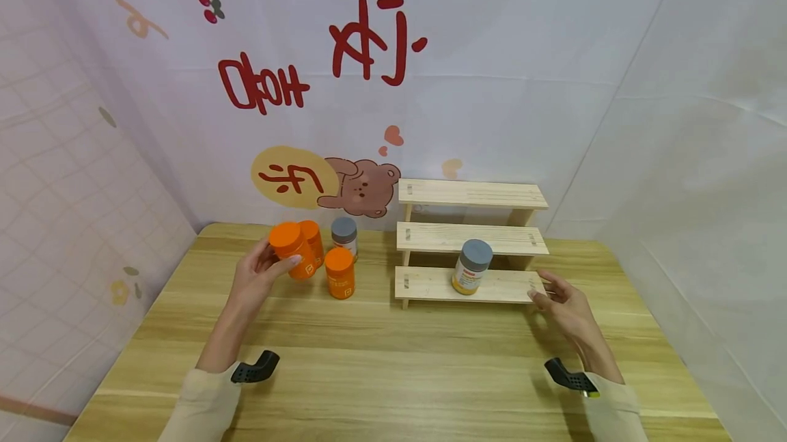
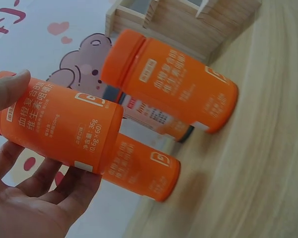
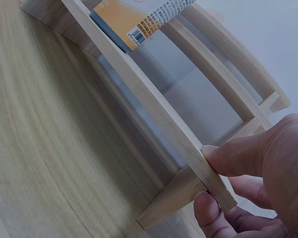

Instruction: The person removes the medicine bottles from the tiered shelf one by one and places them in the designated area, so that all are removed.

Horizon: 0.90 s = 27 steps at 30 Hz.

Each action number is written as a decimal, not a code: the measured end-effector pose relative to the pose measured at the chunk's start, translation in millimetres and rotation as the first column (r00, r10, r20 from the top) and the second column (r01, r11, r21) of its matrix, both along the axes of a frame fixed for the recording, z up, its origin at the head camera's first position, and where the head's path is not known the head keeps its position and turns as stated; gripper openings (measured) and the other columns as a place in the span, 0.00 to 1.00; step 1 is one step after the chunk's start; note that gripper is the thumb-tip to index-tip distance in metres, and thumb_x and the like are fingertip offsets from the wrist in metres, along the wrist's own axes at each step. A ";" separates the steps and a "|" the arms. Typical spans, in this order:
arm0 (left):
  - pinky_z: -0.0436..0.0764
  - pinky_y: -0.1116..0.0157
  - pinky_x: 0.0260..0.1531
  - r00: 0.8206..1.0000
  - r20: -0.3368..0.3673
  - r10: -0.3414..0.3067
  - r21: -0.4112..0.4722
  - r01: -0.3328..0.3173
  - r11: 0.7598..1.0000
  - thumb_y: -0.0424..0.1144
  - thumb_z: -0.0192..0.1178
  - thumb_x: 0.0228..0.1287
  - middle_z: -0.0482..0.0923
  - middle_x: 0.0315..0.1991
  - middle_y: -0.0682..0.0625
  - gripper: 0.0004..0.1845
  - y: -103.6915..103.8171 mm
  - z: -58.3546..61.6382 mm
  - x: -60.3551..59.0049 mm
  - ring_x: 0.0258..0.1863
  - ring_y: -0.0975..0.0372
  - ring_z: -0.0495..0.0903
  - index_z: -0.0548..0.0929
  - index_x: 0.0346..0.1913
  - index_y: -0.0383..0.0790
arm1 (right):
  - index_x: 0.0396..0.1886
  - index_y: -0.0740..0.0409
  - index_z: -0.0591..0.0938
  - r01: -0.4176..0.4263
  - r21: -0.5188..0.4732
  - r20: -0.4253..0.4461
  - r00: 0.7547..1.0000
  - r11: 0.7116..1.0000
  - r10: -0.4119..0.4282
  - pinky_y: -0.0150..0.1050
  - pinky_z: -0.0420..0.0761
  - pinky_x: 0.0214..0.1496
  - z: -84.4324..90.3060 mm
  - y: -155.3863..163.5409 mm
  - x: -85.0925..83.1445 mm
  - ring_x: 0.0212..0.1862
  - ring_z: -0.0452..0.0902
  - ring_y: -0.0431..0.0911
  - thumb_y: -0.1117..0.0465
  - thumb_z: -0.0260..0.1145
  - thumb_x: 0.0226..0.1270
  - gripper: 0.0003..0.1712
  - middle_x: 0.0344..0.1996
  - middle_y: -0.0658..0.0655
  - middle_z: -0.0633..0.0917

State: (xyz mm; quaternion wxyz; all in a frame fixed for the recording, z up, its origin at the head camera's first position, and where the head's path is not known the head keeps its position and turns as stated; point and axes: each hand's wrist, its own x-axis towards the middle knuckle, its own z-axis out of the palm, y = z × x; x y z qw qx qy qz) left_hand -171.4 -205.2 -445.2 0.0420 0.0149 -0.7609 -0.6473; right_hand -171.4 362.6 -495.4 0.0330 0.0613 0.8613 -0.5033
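My left hand [image 1: 269, 268] grips an orange bottle [image 1: 290, 251] with an orange cap, lifted just above the table at the left; the left wrist view shows the thumb and fingers of that hand [image 2: 25, 163] round this bottle [image 2: 64, 124]. Two more orange bottles [image 1: 339, 272] [image 1: 313, 240] and a grey-capped bottle [image 1: 344, 236] stand beside it. My right hand [image 1: 556, 298] pinches the right end of the lowest step of a three-step wooden rack [image 1: 470, 237]; thumb and finger clamp the board's end [image 3: 208, 178]. A grey-capped yellow bottle [image 1: 472, 266] stands on that step.
The wooden table [image 1: 393, 367] reaches to a white backdrop with a bear sticker [image 1: 359, 186] behind the bottles. White fabric walls close in at left and right. The rack's upper two steps [image 1: 470, 194] hold nothing.
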 end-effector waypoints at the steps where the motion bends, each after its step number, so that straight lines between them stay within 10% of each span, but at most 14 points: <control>1: 0.73 0.83 0.58 1.000 0.016 0.007 -0.010 -0.007 1.000 0.48 0.68 0.69 0.72 0.67 0.55 0.36 -0.5 -0.9 0.5 0.62 0.67 0.73 0.68 0.76 0.51 | 0.80 0.59 0.62 -0.001 -0.001 0.003 1.000 1.000 0.001 0.28 0.82 0.47 0.2 -0.1 0.0 0.46 0.76 0.28 0.49 0.67 0.74 0.43 0.63 0.65 0.74; 27: 0.71 0.83 0.58 0.997 0.074 -0.009 -0.061 0.014 0.998 0.51 0.68 0.69 0.69 0.74 0.46 0.37 -5.4 -37.6 5.0 0.67 0.62 0.69 0.68 0.77 0.49 | 0.79 0.60 0.63 -0.005 0.009 -0.010 1.000 1.000 0.005 0.26 0.80 0.45 1.0 -0.8 0.3 0.45 0.76 0.29 0.49 0.68 0.74 0.42 0.59 0.64 0.77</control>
